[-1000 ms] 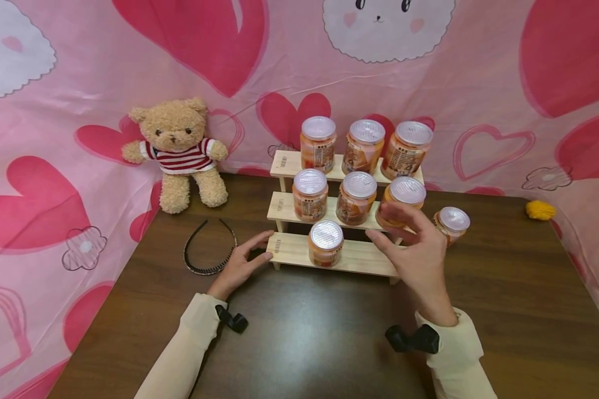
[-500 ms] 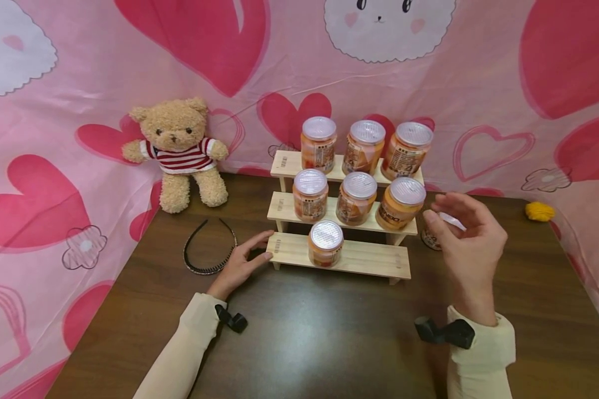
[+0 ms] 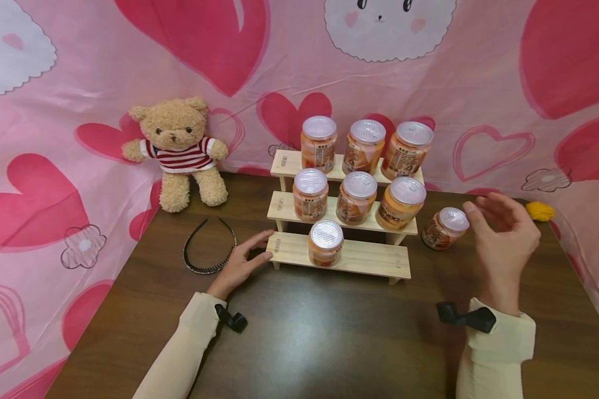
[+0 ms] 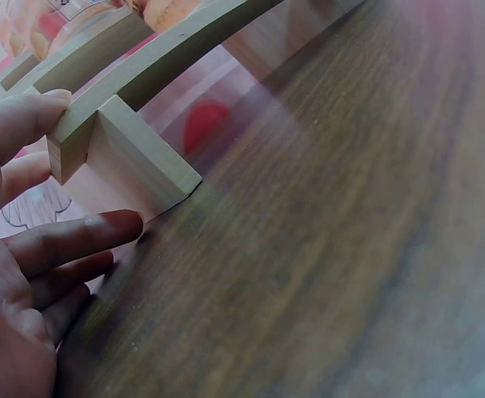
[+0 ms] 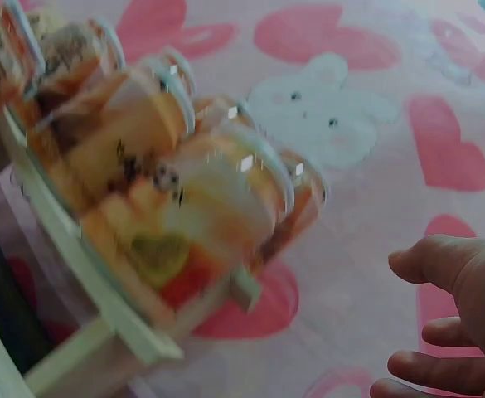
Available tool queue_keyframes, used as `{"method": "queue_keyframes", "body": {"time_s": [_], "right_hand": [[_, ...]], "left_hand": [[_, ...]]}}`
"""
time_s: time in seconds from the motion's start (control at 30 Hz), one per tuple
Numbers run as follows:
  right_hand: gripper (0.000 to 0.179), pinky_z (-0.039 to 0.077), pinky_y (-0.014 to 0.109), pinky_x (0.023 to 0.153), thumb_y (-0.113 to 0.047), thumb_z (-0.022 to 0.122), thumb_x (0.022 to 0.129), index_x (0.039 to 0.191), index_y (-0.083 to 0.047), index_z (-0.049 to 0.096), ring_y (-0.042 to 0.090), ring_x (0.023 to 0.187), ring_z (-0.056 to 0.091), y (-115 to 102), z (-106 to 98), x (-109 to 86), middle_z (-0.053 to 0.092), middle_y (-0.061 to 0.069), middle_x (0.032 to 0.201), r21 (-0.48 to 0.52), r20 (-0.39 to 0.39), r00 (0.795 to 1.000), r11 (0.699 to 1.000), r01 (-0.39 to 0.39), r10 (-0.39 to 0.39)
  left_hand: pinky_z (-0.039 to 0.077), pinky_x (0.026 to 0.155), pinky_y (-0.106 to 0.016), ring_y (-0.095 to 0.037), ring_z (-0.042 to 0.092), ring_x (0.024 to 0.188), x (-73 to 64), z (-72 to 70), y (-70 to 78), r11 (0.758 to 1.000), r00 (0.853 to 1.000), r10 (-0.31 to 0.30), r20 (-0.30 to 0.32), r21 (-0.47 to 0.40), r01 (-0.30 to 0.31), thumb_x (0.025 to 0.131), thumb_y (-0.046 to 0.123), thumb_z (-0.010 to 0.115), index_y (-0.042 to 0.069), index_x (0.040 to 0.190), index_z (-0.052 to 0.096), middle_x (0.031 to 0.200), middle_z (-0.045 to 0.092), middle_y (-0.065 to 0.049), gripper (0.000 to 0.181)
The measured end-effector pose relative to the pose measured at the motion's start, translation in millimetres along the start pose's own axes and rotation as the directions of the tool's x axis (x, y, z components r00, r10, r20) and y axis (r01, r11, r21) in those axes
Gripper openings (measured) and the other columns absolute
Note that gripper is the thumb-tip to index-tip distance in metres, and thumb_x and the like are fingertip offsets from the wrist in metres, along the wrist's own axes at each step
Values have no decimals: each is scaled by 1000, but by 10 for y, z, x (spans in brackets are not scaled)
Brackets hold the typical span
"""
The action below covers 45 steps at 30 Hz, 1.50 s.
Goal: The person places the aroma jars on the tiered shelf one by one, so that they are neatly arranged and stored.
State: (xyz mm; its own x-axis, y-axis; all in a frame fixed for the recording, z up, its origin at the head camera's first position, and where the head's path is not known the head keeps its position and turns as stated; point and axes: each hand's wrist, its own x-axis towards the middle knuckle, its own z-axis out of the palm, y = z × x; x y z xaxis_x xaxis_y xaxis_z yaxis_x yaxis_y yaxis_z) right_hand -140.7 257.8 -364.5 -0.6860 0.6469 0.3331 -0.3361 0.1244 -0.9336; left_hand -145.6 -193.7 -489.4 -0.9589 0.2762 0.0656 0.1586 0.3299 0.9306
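A three-step wooden display stand (image 3: pixel 364 257) carries jars with orange labels and clear ridged lids. My left hand (image 3: pixel 239 266) holds the left end of its lowest step, thumb and index finger at the plank's corners. In the left wrist view the thumb (image 4: pixel 26 116) lies on the plank end (image 4: pixel 72 137), the lower fingers loose beneath. One jar (image 3: pixel 325 244) stands on the lowest step. Another jar (image 3: pixel 441 230) is on the table, right of the stand. Just right of it hovers my right hand (image 3: pixel 509 238), fingers bent loosely, nothing in it.
Three jars (image 3: pixel 401 205) stand on the middle step and three (image 3: pixel 406 152) on the top one. A teddy bear (image 3: pixel 177 155) sits at the back left, with a black headband (image 3: pixel 207 270) before it. Yellow yarn (image 3: pixel 540 211) lies at the far right. A pink cloth (image 3: pixel 289 66) hangs behind.
My right hand has moved right, from in front of the middle step's right jar, past the table jar to its right side. The left hand has stayed at the stand.
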Motion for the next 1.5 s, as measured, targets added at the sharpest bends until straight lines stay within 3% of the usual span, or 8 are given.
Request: {"method": "queue_keyframes", "body": {"time_s": [0.2,0.4,0.5,0.7,0.9,1.0,1.23,1.5], "right_hand": [[39,49,7,78,-15,88,77,113,-10,74,-1,86,66,150,-75,73,71,-19,89,-228,-6,997,971,-72,72],[37,44,6,75,-31,85,80,113,-24,72,-8,87,60,351,-96,112,62,-29,91,-434,21,994,897,-86,106],[41,41,8,77,-34,84,80,117,-22,71,-11,87,56,422,-92,118,59,-28,93,-496,42,992,864,-84,120],[59,38,10,80,-37,83,80,132,-16,64,-10,91,53,526,-99,134,67,-7,113,-597,78,979,795,-103,186],[69,42,17,89,-42,78,85,145,-20,53,14,116,54,639,-126,176,58,8,146,-668,103,941,723,-174,321],[70,43,17,91,-40,79,84,146,-18,52,11,110,54,686,-139,178,58,9,144,-683,116,937,712,-166,330],[71,40,9,80,-38,81,82,144,-15,54,-7,91,50,757,-156,166,61,12,139,-691,119,940,707,-153,320],[71,35,9,75,-40,80,82,141,-9,56,-3,92,49,819,-181,138,63,16,136,-698,142,941,705,-124,306]], "left_hand": [[35,111,-54,-19,56,123,6,-5,39,1000,1000,-11,12,14,11,97,11,64,11,149,50,138,61,-19,53],[39,108,-51,-21,58,121,-57,-22,303,1000,1000,6,14,17,-6,97,11,65,8,147,51,135,63,-19,52],[40,108,-50,-18,58,120,-71,-25,338,1000,1000,12,12,12,-12,97,11,65,8,147,51,134,64,-19,52],[38,109,-51,-12,57,119,-69,-24,325,1000,1000,1,14,-1,-1,97,12,65,10,147,51,135,63,-18,52],[40,106,-45,-16,58,121,-11,-4,40,1000,1000,24,-7,9,-24,97,18,66,20,147,53,133,65,-12,51],[41,105,-44,-19,58,121,3,2,-9,1000,1000,20,-11,12,-20,97,20,67,21,147,53,131,66,-11,51],[40,106,-44,-18,57,121,8,-2,0,1000,1000,18,-10,0,-18,97,17,66,19,147,53,131,66,-12,51],[41,106,-44,-19,56,122,12,2,0,1000,1000,4,-3,5,-4,97,11,65,16,149,50,134,64,-17,54]]}}
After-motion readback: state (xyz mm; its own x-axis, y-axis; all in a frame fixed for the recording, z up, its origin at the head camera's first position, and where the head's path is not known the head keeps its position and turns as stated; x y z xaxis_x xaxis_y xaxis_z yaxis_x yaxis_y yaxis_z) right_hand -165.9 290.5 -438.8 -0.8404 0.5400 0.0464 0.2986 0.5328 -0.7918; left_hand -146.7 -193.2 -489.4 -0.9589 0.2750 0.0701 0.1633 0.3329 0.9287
